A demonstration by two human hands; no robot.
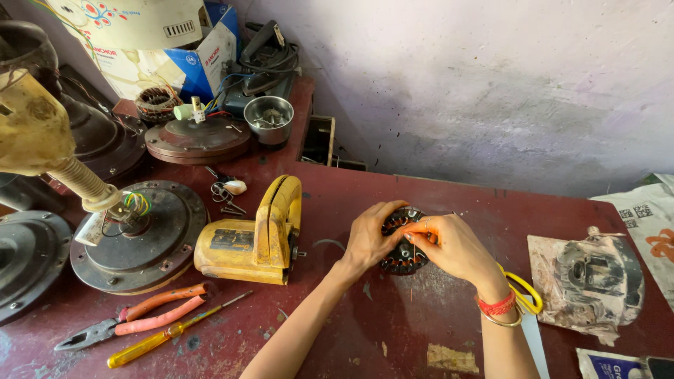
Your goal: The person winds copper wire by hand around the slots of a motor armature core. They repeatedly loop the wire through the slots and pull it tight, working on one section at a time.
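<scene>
Dead centre of the dark red counter [393,337] sits a round motor winding [401,242], black core with copper coils showing around its ring, and both hands are on it. The left hand [368,238] cups it from the nine o'clock side, grip clamped on the rim. The right hand [453,247] comes in from three o'clock, fingertips [414,235] pinched together on the coils near the top (whether a loose strand is between them, I cannot tell).

The risk, as I judge it, is in that pinch: fine copper wire kinks or snaps if it is tugged sideways, and a scraped coating could short a coil. The winding also rests on its edge in the left hand, so a slack hold could let it roll off toward the near edge.

At the right wrist, red and gold bangles [500,309] and a loop of yellow tubing [525,293] lie close to the work; either could snag.

Moving outward: at nine o'clock, a yellow power tool [256,238] lies well apart. Beyond it, a round fan motor housing [137,235] with coloured wires. At seven o'clock, orange-handled pliers [137,316] and a yellow screwdriver [165,338] lie side by side. At three o'clock, a grimy grey metal casing [597,277] sits on a scrap of paper. At eleven o'clock, far back, a small steel bowl [269,116].
</scene>
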